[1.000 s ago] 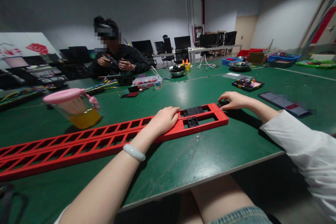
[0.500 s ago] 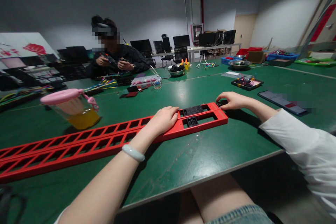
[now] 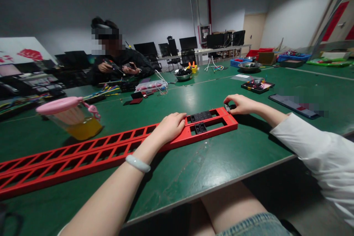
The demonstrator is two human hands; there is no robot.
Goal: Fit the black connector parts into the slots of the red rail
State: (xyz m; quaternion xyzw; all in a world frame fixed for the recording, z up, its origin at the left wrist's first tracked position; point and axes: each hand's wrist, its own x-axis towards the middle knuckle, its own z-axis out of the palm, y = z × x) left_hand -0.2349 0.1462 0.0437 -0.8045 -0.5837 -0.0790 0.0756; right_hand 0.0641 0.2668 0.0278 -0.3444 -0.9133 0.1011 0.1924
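Note:
A long red slotted frame [image 3: 181, 141] lies across the green table, with two rows of rectangular openings. My left hand [image 3: 172, 126] rests flat on it, fingers stretched out over its top near the right end. Several black rectangular modules [image 3: 201, 116] sit side by side in the far opening, and a few more [image 3: 200, 128] in the near one. Just past the frame's right end, my right hand [image 3: 240, 104] pinches a small dark module [image 3: 227, 107] between thumb and fingers. The fingers partly hide this piece.
A lidded jar [image 3: 83, 127] of yellow liquid stands behind the frame at left. A phone [image 3: 294, 106] and a black tray of parts [image 3: 257, 84] lie at right. Metal bowls [image 3: 183, 76] stand further back. Across the table a person [image 3: 118, 59] handles something dark.
My right hand has turned the small module, so a greyer face shows. The left hand stays on the frame. The view has shifted slightly.

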